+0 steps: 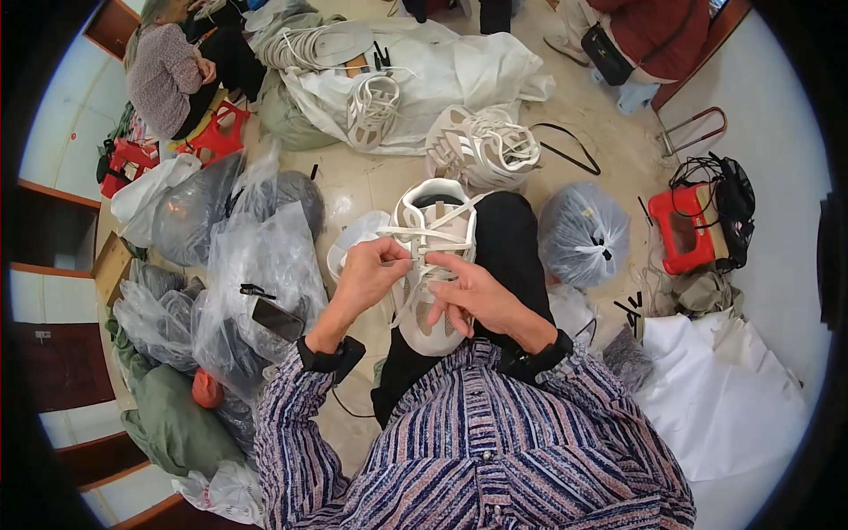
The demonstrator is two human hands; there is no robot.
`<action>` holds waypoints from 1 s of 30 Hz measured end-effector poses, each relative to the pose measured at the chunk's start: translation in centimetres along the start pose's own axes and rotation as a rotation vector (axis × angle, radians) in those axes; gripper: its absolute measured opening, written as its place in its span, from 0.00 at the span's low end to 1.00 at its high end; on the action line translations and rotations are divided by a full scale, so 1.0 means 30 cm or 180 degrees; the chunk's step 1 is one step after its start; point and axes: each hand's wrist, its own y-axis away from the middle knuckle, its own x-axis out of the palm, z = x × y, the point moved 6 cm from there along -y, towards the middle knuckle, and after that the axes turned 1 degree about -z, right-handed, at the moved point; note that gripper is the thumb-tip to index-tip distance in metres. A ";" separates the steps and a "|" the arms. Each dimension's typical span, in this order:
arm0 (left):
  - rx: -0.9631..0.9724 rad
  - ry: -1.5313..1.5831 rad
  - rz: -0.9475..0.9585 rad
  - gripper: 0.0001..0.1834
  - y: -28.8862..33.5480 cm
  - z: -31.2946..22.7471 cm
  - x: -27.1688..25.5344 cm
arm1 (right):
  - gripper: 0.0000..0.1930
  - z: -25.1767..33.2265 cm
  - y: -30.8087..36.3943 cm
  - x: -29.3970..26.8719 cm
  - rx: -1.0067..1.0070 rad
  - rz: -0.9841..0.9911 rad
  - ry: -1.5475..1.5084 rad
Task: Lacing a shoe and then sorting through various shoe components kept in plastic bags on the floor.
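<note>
1 shoe (430,339) rests on lap (517,238) mid-frame, prob. for steadiness; L hand (373,276) fingers pinch lace (442,236), R hand (484,305) fingers spread alongside.

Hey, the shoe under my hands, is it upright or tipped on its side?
Upright: the shoe has its opening and crossed laces facing upward, with its toe toward your body.

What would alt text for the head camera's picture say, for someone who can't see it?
A person's left hand and right hand work at the cream laces of a beige-and-white sneaker resting on dark trousers. Ahead are more sneakers and white sheeting; plastic bags lie to the left.
</note>
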 end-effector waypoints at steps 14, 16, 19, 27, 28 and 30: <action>-0.1006 0.1728 0.0613 0.07 -0.010 0.132 0.062 | 0.32 -0.029 0.000 0.014 0.0214 0.0836 -0.0949; -0.1091 0.2336 0.0574 0.06 0.007 0.152 0.085 | 0.32 -0.039 -0.002 0.022 0.0214 0.0824 -0.1069; -0.1003 0.2486 0.0525 0.06 0.013 0.148 0.083 | 0.29 0.018 0.006 0.036 0.0274 0.0762 -0.0950; -0.1135 0.3134 0.0473 0.03 0.007 0.161 0.111 | 0.17 0.135 -0.114 -0.040 0.0484 0.0547 0.2655; -0.1081 0.2983 0.0458 0.03 0.008 0.157 0.107 | 0.14 0.128 -0.136 -0.055 0.0405 0.0433 0.2270; -0.1184 0.2831 0.0291 0.03 0.013 0.166 0.111 | 0.13 0.099 -0.159 -0.054 0.0365 0.0267 0.2223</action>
